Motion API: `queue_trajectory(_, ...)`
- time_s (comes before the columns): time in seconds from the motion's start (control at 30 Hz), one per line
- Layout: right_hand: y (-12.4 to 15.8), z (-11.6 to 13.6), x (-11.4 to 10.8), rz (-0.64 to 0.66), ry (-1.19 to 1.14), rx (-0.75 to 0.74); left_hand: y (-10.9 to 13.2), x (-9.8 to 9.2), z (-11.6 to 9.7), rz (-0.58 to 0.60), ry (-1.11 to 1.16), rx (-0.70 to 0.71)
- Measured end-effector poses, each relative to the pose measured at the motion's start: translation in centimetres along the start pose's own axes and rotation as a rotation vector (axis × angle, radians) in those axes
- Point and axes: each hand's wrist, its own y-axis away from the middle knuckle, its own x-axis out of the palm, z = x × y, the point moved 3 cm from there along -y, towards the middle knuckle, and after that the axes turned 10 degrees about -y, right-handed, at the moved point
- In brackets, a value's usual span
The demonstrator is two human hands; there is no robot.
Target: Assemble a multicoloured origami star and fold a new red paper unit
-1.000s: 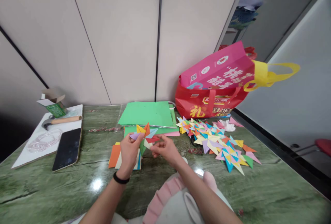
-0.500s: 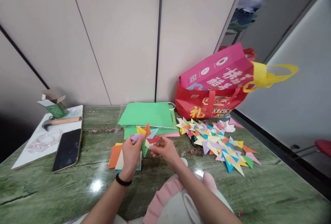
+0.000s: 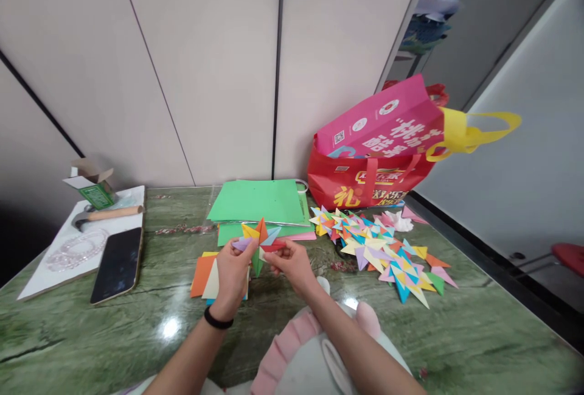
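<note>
A multicoloured folded paper star [image 3: 260,234] is held up between my hands, its orange, yellow, blue, red, green and purple points fanning out. My left hand [image 3: 233,267] pinches its left side near the purple point, thumb on the front. On the other side, my right hand [image 3: 292,263] grips the star by the red point, with fingers curled under. Behind my left hand lies a stack of coloured paper squares [image 3: 201,276], partly covered by the hand. Farther back is a pile of green paper sheets [image 3: 260,200].
Many folded paper stars [image 3: 392,255] are heaped at right, before a red gift bag [image 3: 337,179]. At left are a phone [image 3: 117,266], a hammer [image 3: 109,215], a small open box [image 3: 98,191] and a white board [image 3: 41,276]. A plush toy [image 3: 301,358] sits at my front.
The star has turned slightly and stands more upright, its green point now showing lower between my hands. Both hands keep their hold; the view has shifted a little.
</note>
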Motion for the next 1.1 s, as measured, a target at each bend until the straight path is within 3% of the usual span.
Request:
queue_trajectory(0.53,-0.1,0.1,0.1,0.054,0.053,0.001,-0.7,-0.4,0.0,0.039,-0.084,0.029)
queue_trajectory(0.83,-0.2,1.4,-0.6,-0.031,0.144,-0.238,-0.8,-0.6,0.2,0.104,-0.154,-0.031)
queue_trajectory(1.1,0.1,1.2,-0.5,-0.014,0.202,-0.242,-0.5,-0.5,-0.8,0.145,-0.185,-0.029)
